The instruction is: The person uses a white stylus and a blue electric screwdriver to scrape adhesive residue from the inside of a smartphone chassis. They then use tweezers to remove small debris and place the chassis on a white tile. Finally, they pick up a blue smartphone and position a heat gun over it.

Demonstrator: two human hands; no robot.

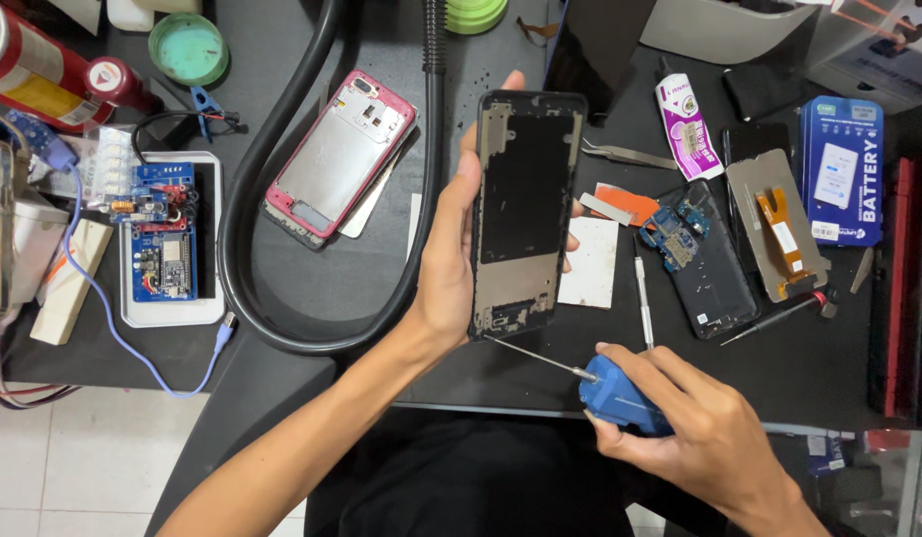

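Head view: left hand [451, 264] grips a black phone frame [524, 214] by its edges, held over the black mat [362, 278]. Its long axis runs nearly straight away from the person, top end slightly right. Right hand [695, 433] is wrapped around a blue screwdriver [620, 398]; its thin shaft points up-left, tip at the frame's bottom edge. At far right lies a blue rectangular battery box [841, 169] with a white label. A white-and-purple tube [686, 124] lies beside tweezers [625, 153]. A pink phone [340, 159] lies to the left.

Blue battery box [842, 171] (far right).
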